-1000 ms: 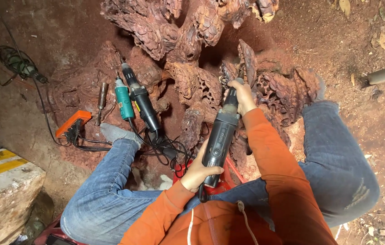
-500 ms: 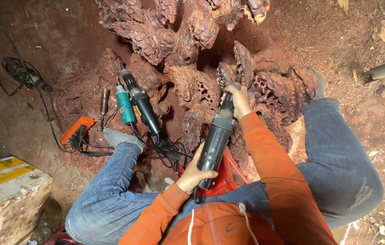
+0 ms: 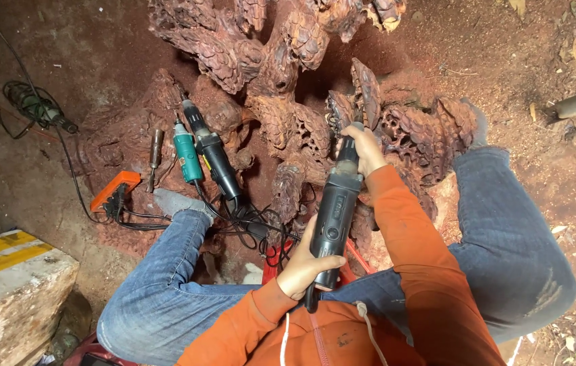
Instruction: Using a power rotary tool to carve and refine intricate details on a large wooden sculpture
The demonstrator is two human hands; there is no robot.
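I sit with my legs either side of a reddish carved wood root sculpture (image 3: 281, 102) covered in scale-like texture. Both hands hold a long black die grinder (image 3: 334, 210). My left hand (image 3: 305, 264) grips its rear body near my chest. My right hand (image 3: 362, 149) grips its nose, with the tip against the carved wood at the centre right. The cutting bit is hidden behind my fingers.
A second black grinder (image 3: 216, 159), a teal one (image 3: 186, 156) and a metal bit (image 3: 155, 146) lie on the wood at left, beside tangled black cables (image 3: 247, 227) and an orange power strip (image 3: 113, 191). A concrete block (image 3: 10, 291) sits bottom left; another corded tool (image 3: 37, 108) far left.
The camera view has shifted slightly; my hands keep the same grip on the grinder, whose tip stays on the same carved spot.
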